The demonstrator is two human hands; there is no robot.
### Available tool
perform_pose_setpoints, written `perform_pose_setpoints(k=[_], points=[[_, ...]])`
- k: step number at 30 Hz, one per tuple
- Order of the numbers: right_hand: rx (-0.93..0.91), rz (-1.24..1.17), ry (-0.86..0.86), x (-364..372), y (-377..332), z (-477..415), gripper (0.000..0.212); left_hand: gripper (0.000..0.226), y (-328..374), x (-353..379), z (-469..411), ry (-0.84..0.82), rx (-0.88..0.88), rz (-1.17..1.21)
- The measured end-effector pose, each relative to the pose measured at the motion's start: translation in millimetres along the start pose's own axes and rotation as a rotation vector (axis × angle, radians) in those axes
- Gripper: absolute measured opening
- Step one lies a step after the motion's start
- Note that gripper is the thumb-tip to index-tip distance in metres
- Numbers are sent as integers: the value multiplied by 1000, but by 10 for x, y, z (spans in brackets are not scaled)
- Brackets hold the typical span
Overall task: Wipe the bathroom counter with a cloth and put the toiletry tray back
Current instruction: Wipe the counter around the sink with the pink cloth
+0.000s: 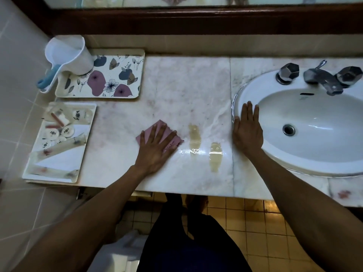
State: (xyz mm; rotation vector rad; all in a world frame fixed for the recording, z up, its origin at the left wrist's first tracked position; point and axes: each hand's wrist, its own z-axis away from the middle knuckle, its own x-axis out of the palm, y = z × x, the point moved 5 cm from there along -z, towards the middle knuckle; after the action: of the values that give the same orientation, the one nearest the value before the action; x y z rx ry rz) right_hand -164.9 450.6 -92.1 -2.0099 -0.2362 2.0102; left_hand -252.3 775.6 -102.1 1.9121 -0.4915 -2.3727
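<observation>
A pink cloth (170, 136) lies flat on the pale marble counter (176, 85). My left hand (157, 148) presses down on it with fingers spread. My right hand (247, 130) rests flat and empty on the left rim of the white sink (294, 160). Two yellowish wet patches (194, 137) sit on the counter between my hands. A white toiletry tray (86, 140) with small round containers, tubes and sachets stands at the counter's left end, near the front edge.
A floral tray (102, 77) lies at the back left, with a white jug (68, 54) with a blue handle on its corner. Chrome taps (322, 75) stand behind the basin. A dark wooden mirror frame (196, 20) runs along the back.
</observation>
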Motion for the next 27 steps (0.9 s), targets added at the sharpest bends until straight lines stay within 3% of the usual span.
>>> perform_pose_setpoints(k=[4,11,17,23,27], points=[[-1,3,-2,0,14,-24,55,54,-80,4,-200,87,-3,-55],[-3,23,6,12,22,-16,55,54,-43,11,-635,153,-215,41],[-8,32,10,6,12,-20,55,47,80,104,-293,140,-98,117],[0,40,12,-6,1,-11,55,46,202,-95,-826,116,-159,353],[-9,36,9,-11,15,-18,55,54,641,67,-776,-62,56,335]])
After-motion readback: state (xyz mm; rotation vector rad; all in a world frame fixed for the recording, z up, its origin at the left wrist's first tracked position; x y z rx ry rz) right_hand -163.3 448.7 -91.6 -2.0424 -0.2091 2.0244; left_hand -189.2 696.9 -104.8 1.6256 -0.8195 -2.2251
